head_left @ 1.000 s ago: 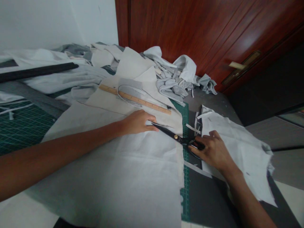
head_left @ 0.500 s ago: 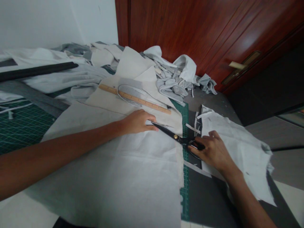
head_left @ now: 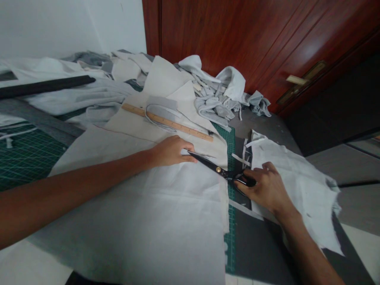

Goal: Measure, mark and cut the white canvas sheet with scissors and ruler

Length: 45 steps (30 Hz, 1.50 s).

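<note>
Black fabric scissors [head_left: 212, 166] with a brass-coloured pivot lie across the white fabric [head_left: 166, 221], blades pointing left. My right hand [head_left: 264, 186] is wrapped round their handles, beyond the fabric's right edge. The blades look nearly closed and sit along a slit in the cloth. My left hand [head_left: 175, 151] pinches the fabric at the blade tips, its thumb and forefinger on either side of them. Just beyond that hand, a wooden ruler [head_left: 168, 122] rests on a cream piece of cloth [head_left: 166, 79], next to a looped grey strip [head_left: 162, 105].
Green cutting mats [head_left: 230, 221] [head_left: 29, 158] lie under the cloth. Grey and white scraps [head_left: 219, 107] pile up against the wooden door [head_left: 237, 35]. Another white cloth piece [head_left: 291, 178] lies at right; a dark bar [head_left: 44, 87] lies over fabric at left.
The view has shifted very slightly. Both hands and the scissors keep almost the same place on the fabric.
</note>
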### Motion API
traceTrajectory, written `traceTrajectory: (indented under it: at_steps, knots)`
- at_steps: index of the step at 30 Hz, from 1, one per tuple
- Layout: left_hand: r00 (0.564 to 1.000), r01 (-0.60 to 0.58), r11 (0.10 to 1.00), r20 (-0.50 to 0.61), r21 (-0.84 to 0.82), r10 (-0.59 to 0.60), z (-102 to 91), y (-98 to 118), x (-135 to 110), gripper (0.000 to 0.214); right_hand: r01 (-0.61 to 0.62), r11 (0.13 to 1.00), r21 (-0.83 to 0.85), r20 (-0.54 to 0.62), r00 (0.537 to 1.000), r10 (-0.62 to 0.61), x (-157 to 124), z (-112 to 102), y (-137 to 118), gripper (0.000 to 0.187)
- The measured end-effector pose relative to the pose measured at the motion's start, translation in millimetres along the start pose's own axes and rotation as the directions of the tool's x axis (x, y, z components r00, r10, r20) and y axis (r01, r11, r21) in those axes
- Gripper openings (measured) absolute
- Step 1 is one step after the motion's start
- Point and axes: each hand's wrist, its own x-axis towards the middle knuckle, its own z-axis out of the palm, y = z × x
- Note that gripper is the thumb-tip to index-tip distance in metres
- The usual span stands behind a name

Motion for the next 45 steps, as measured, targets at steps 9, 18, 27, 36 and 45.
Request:
traceTrajectory:
  at_steps: [9,18,27,36,45]
  knots:
    - [1.000,0.004,1.000,0.006,0.001,-0.004,-1.9,1,0,0.030,0.004,1.000,-0.004,-0.018,1.000,-0.004,0,2,0,0.041]
    - [1.000,0.001,1.000,0.001,-0.025,-0.001,-1.3,0,0,0.030,0.137,0.990,0.027,-0.037,0.990,-0.136,-1,9,5,0.051]
    - [1.000,-0.018,0.999,-0.023,-0.038,0.017,0.5,-2,0,0.029,0.149,0.988,0.034,-0.053,0.988,-0.147,0,10,3,0.050]
    - [1.000,-0.009,0.997,-0.004,-0.081,0.009,-2.1,0,-1,0.030,0.186,0.974,0.129,-0.166,0.972,-0.164,-5,17,27,0.043]
    - [1.000,0.014,0.999,0.004,-0.038,-0.014,-1.2,0,-4,0.029,0.098,0.991,0.094,-0.301,0.951,-0.065,-10,21,52,0.035]
